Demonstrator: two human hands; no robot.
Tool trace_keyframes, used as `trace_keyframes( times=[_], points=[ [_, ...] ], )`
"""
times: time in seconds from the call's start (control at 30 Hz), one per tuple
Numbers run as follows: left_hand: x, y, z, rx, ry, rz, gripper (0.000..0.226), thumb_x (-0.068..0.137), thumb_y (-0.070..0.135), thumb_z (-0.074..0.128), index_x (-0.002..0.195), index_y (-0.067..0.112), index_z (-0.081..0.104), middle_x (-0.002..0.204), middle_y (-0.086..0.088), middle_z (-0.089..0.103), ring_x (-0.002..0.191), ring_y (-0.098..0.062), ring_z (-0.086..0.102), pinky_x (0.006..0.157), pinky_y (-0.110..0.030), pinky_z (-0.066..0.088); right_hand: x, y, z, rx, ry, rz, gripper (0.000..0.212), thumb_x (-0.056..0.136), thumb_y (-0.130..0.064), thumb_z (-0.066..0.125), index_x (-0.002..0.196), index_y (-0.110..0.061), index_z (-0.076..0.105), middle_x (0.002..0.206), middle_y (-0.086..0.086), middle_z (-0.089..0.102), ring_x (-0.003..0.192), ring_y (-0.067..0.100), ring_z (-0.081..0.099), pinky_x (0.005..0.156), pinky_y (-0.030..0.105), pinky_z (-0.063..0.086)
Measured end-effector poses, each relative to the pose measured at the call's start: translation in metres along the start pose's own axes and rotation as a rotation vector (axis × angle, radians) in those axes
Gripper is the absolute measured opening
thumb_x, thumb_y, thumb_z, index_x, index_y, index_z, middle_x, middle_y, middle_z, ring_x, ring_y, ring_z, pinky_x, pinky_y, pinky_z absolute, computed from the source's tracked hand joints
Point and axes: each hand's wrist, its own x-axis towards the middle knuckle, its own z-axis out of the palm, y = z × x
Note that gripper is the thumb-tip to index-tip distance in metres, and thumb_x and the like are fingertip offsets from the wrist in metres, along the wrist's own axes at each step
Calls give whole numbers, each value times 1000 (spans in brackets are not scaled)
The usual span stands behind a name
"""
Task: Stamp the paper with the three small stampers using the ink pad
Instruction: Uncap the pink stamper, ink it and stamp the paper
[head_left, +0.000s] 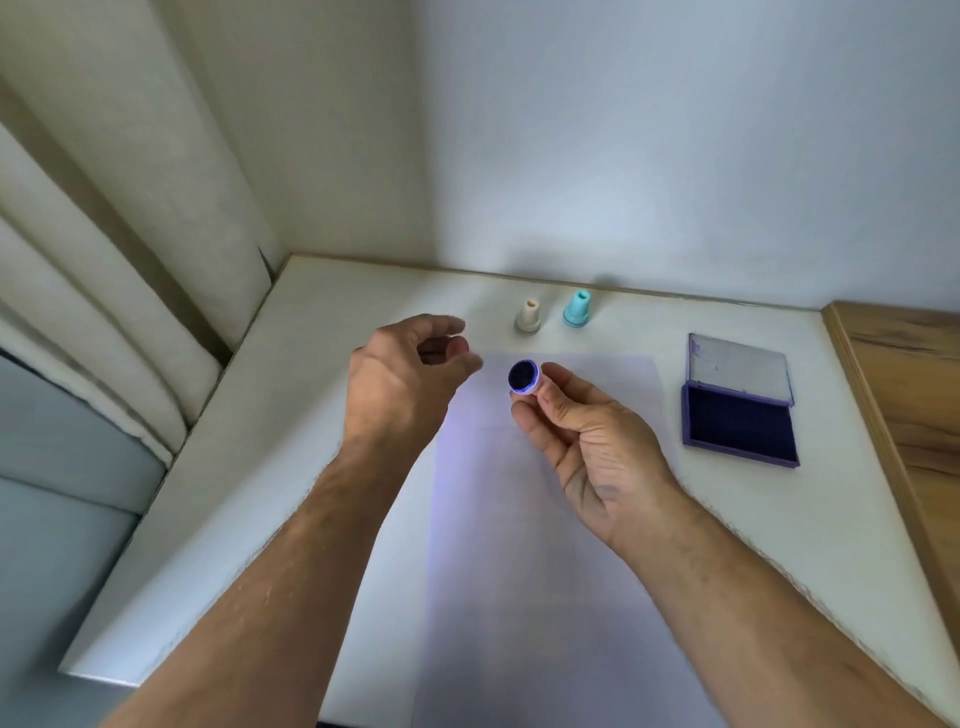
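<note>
Head view looks down on a white table (260, 467) set in a corner: a wall runs along its far edge, curtains (104, 260) hang past its left edge, and a wooden board (904, 395) borders its right side. Bare tabletop lies open to the left of the paper (519, 571), and a narrower strip lies between the paper and the ink pad (740, 423). Three stampers show: a cream stamper (528, 317) and a teal stamper (577, 309) stand upright side by side near the far edge, just beyond the paper's top, and a third stamper (524, 378) is held above the paper's upper part. One sheet of paper lies lengthwise toward the near edge. One ink pad sits right of the paper, its clear lid (740, 369) open and lying back behind the dark purple tray. The right hand (587, 441) pinches the third stamper between thumb and fingertips, palm up, its dark inked face turned toward the camera. The left hand (405, 384) hovers just left of it, apart, fingers loosely curled and holding nothing. Both hands are raised over the paper, with the ink pad well to the right of them.
</note>
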Motion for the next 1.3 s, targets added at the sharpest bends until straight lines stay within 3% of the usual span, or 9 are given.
trace_keyframes(
  times=[0.13, 0.23, 0.3, 0.43, 0.63, 0.87, 1.1, 1.23, 1.3],
  points=[
    [-2, 2, 7, -188, -81, -3, 24, 79, 25, 80, 102, 32, 76, 89, 10, 76, 82, -5, 71, 76, -18, 53, -3, -3, -5, 11, -20, -8, 19, 87, 8, 60, 103, 1, 67, 94, 14, 76, 81, 20, 76, 66, 29, 62],
    [-5, 4, 12, -266, -128, -30, 22, 78, 21, 81, 99, 28, 77, 92, 3, 77, 86, -18, 73, 88, -34, 59, -4, -6, -8, 21, -37, -26, 21, 88, 8, 59, 106, 1, 67, 94, 13, 77, 82, 19, 76, 65, 28, 62],
    [-8, 3, 15, -334, -141, -41, 23, 78, 17, 82, 99, 24, 76, 93, -2, 76, 84, -20, 73, 92, -39, 58, -6, -8, -8, 20, -49, -35, 21, 88, 8, 60, 106, 1, 68, 95, 13, 77, 82, 18, 76, 65, 26, 61],
    [-8, 1, 20, -448, -126, -63, 22, 78, 11, 81, 99, 14, 73, 87, -4, 73, 80, -17, 71, 92, -39, 58, -7, -11, -9, 12, -65, -49, 20, 89, 8, 59, 103, -1, 69, 91, 11, 78, 79, 16, 76, 65, 25, 61],
    [-7, 3, 24, -622, -117, -175, 21, 77, 7, 82, 92, 6, 67, 87, -12, 74, 88, -24, 75, 85, -28, 59, -1, -17, -10, 16, -50, -113, 23, 87, 7, 62, 108, 0, 69, 99, 13, 77, 94, 21, 74, 76, 28, 61],
    [-6, 10, 32, -852, -233, -335, 18, 80, 7, 77, 93, 1, 67, 90, -13, 76, 87, -23, 75, 76, -27, 59, 3, -19, -9, -33, -15, -216, 19, 85, 11, 63, 98, -1, 70, 87, 11, 77, 84, 20, 76, 76, 28, 61],
    [-8, 11, 35, -931, -390, -318, 30, 77, 19, 75, 102, 7, 64, 101, -7, 77, 97, -17, 74, 84, -29, 59, 5, -18, -11, -125, 1, -256, 23, 83, 14, 64, 92, -5, 72, 90, 12, 77, 86, 24, 76, 75, 29, 61],
    [-10, 9, 38, -881, -458, -296, 14, 77, 18, 74, 87, 9, 69, 102, -10, 77, 98, -22, 72, 87, -32, 58, 6, -19, -14, -156, -2, -294, 26, 83, 15, 63, 91, -7, 72, 93, 12, 77, 89, 26, 75, 75, 30, 61],
    [-9, 8, 38, -849, -471, -294, 14, 77, 17, 74, 89, 10, 71, 106, -11, 76, 103, -24, 70, 91, -36, 57, 7, -20, -15, -153, -6, -301, 26, 83, 16, 63, 91, -7, 72, 91, 10, 77, 87, 25, 76, 75, 30, 61]
  ],
)
